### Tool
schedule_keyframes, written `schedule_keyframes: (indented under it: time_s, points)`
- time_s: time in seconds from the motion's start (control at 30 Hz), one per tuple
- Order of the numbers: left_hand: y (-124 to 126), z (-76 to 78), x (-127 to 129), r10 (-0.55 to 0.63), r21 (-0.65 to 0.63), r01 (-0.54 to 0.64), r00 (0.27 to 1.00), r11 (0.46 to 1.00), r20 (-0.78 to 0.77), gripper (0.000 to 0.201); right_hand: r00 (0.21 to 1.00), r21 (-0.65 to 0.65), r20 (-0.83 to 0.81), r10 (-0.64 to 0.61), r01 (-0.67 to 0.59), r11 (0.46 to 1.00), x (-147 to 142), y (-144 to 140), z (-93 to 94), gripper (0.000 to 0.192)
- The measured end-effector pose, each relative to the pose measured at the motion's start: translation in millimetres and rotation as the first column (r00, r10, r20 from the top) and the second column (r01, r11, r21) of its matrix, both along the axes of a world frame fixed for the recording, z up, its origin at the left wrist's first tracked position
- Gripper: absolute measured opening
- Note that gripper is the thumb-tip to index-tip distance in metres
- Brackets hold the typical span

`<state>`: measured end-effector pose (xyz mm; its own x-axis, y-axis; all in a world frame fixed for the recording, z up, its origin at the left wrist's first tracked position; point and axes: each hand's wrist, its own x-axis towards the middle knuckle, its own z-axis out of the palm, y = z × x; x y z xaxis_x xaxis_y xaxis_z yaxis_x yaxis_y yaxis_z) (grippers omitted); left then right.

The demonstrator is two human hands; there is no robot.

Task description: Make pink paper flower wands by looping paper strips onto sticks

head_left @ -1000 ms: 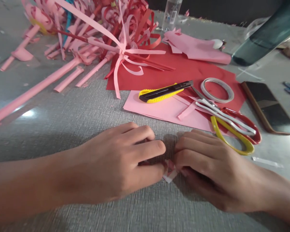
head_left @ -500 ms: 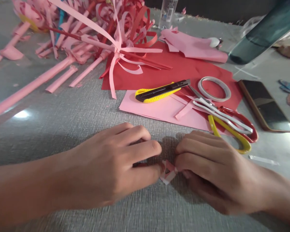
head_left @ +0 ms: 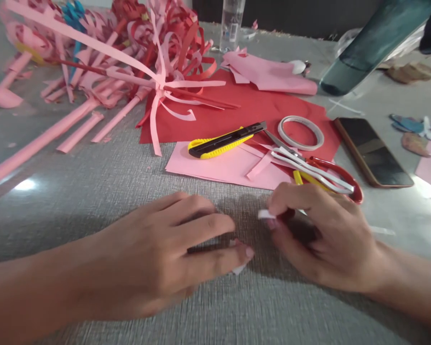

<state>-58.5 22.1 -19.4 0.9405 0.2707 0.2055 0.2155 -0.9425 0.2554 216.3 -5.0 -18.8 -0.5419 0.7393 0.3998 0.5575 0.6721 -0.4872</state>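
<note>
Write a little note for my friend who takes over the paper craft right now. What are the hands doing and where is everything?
Left hand: flat on the grey table, fingertips pressing a small paper piece.
Right hand: pinching a thin white strip just above the table.
Behind the hands: a pink sheet lying on red paper, with a yellow cutter, a tape roll and scissors.
Done: a pile of curled paper flowers at back left.
Left: the small piece looks unfinished; the strip is apart from it.
</note>
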Motion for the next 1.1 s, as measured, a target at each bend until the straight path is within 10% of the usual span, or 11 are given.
schedule_keyframes:
  time_s: [0.4, 1.1]
  points:
    - [-1, 0.6, -1, -0.055, 0.014, 0.054, 0.995, 0.998, 0.088, 0.038, 0.998, 0.009, 0.041, 0.046, -0.047, 0.999, 2, 2, -4.9, 0.023]
    - [-3, -3.4, -1, 0.179, -0.016, -0.178, 0.978, 0.984, 0.112, 0.021, 0.959, 0.040, 0.195, 0.203, -0.215, 0.976, -11, 1, -0.3, 0.015]
